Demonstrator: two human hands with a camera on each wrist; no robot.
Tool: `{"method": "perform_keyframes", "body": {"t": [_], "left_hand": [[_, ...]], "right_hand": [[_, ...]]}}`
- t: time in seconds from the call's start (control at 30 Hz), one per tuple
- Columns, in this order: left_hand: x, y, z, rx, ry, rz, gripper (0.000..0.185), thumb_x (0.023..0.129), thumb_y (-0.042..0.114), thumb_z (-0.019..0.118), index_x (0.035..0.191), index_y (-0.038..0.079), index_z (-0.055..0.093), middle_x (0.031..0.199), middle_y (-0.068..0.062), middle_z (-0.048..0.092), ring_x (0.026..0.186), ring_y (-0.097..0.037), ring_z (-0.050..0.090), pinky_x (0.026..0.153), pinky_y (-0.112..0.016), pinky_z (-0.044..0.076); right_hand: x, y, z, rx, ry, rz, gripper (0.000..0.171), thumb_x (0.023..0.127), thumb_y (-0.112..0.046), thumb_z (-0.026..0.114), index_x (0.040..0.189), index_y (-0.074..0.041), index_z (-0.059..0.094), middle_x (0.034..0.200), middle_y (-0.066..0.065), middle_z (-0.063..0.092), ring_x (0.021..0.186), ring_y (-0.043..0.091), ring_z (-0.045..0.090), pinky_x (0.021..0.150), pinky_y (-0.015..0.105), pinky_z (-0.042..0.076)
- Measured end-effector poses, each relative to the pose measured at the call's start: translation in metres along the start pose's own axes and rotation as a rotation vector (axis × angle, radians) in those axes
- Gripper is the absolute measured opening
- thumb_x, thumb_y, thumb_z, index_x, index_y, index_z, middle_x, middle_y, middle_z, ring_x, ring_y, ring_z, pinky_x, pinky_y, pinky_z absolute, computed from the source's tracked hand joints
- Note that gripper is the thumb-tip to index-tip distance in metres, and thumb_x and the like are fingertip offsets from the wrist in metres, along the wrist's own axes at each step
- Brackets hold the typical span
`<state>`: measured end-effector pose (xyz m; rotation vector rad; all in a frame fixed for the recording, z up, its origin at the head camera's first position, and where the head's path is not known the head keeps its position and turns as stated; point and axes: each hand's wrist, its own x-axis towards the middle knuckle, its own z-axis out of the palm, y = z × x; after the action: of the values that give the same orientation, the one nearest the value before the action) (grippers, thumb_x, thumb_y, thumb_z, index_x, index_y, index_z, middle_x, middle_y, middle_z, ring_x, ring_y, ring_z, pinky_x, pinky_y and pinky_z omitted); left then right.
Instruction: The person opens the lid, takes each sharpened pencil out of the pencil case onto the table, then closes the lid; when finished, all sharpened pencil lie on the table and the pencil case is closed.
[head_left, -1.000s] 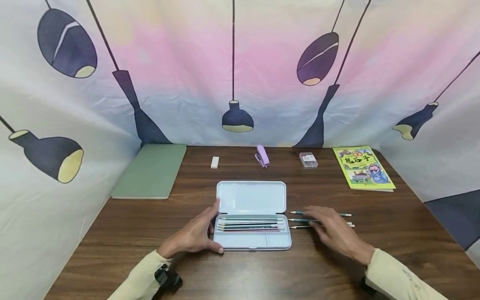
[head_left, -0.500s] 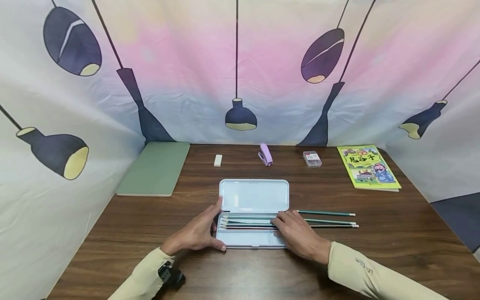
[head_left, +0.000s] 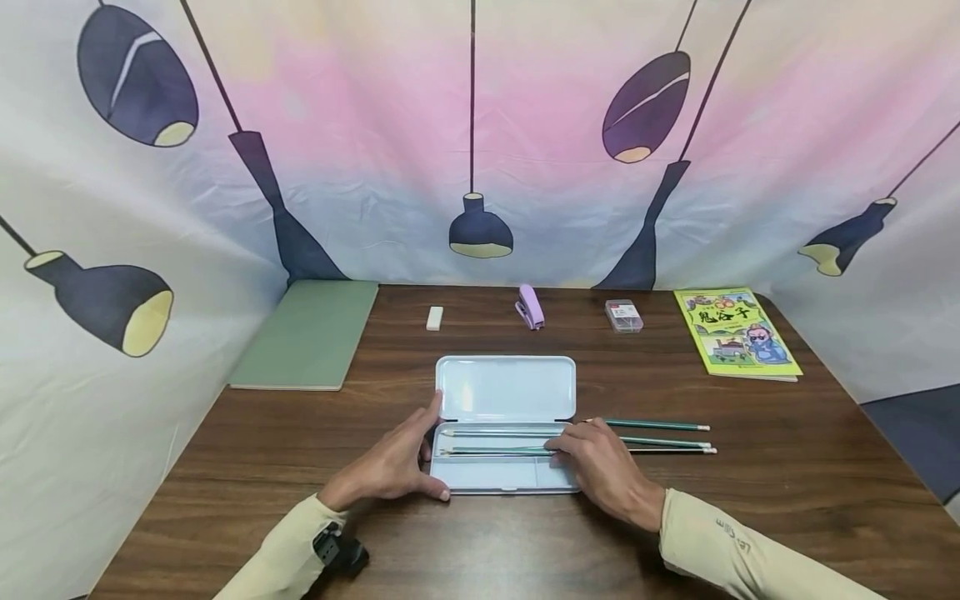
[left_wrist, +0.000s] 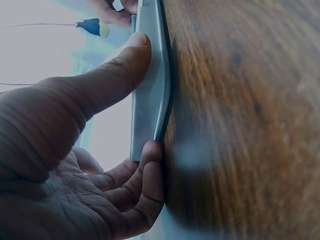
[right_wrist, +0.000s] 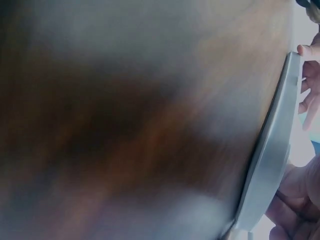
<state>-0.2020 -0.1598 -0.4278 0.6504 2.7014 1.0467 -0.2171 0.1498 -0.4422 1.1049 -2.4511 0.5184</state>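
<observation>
Pencil case (head_left: 483,478): shallow and pale, lying mid-desk with its lid (head_left: 506,388) folded back on the far side; a long compartment at the rear, a divided one in front.
Pencils (head_left: 498,451): slim, greenish ones lying lengthwise in the rear compartment, points to the left; I cannot count them for sure.
Left hand (head_left: 390,462): holding the left end of the case, thumb against the front wall, fingers curled at the end; a dark device (head_left: 339,550) sits at the wrist.
Right hand (head_left: 607,471): over the right end of the case, fingers bent down and pinching the pencils in the tray, as far as I can see; the fingertips are partly hidden.
Loose pencils (head_left: 663,426): three to the right of the case, roughly parallel, pale ends pointing right; their left ends reach toward or behind the right hand.
Desk (head_left: 517,550): dark wood grain; along the far side, left to right, a green folder (head_left: 307,333), a white eraser (head_left: 434,318), a lilac stapler (head_left: 529,308), a small clear box (head_left: 624,317) and a yellow-green book (head_left: 738,333).
Backdrop (head_left: 555,125): pastel cloth printed with dark hanging lamps.
</observation>
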Motion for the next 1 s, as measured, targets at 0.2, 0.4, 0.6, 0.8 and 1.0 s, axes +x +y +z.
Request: {"method": "perform_keyframes", "body": {"t": [0.2, 0.4, 0.6, 0.8, 1.0], "left_hand": [[0.000, 0.001, 0.000, 0.000, -0.006, -0.019, 0.126, 0.057, 0.028, 0.086, 0.147, 0.009, 0.001, 0.113, -0.008, 0.042, 0.077, -0.012, 0.046, 0.063, -0.025, 0.041], [0.000, 0.002, 0.000, 0.002, -0.007, -0.024, 0.126, 0.056, 0.029, 0.087, 0.146, 0.009, 0.001, 0.113, -0.008, 0.042, 0.078, -0.013, 0.046, 0.064, -0.025, 0.041], [0.001, 0.001, 0.001, 0.002, -0.005, -0.019, 0.127, 0.055, 0.030, 0.087, 0.146, 0.009, 0.001, 0.115, -0.008, 0.043, 0.077, -0.011, 0.046, 0.063, -0.024, 0.041], [0.002, -0.001, 0.001, 0.006, 0.013, -0.011, 0.127, 0.054, 0.030, 0.087, 0.147, 0.011, 0.002, 0.116, -0.007, 0.043, 0.077, -0.011, 0.046, 0.062, -0.025, 0.041], [0.002, -0.001, 0.000, 0.016, 0.007, -0.006, 0.128, 0.055, 0.032, 0.087, 0.147, 0.010, 0.001, 0.117, -0.008, 0.043, 0.077, -0.011, 0.046, 0.062, -0.024, 0.041]], "right_hand": [[0.001, -0.001, -0.003, 0.145, 0.067, 0.218, 0.014, 0.079, -0.004, 0.068, 0.089, -0.013, 0.069, 0.086, -0.007, 0.065, 0.079, 0.003, 0.058, 0.071, 0.031, 0.043], [0.001, 0.010, -0.015, 0.315, 0.124, 0.367, 0.016, 0.083, 0.001, 0.061, 0.093, -0.011, 0.065, 0.085, -0.004, 0.064, 0.074, 0.008, 0.057, 0.066, 0.031, 0.045], [-0.007, 0.026, -0.031, 0.369, 0.176, 0.438, 0.014, 0.086, -0.001, 0.058, 0.093, -0.012, 0.062, 0.082, -0.005, 0.060, 0.070, 0.015, 0.057, 0.061, 0.026, 0.044], [-0.022, 0.039, -0.040, 0.317, 0.178, 0.490, 0.010, 0.088, -0.004, 0.057, 0.094, -0.011, 0.061, 0.082, -0.003, 0.061, 0.072, 0.018, 0.059, 0.061, 0.026, 0.044], [-0.051, 0.058, -0.052, 0.168, 0.202, 0.526, 0.008, 0.088, -0.006, 0.059, 0.093, -0.011, 0.062, 0.082, -0.001, 0.061, 0.070, 0.015, 0.055, 0.058, 0.025, 0.043]]}}
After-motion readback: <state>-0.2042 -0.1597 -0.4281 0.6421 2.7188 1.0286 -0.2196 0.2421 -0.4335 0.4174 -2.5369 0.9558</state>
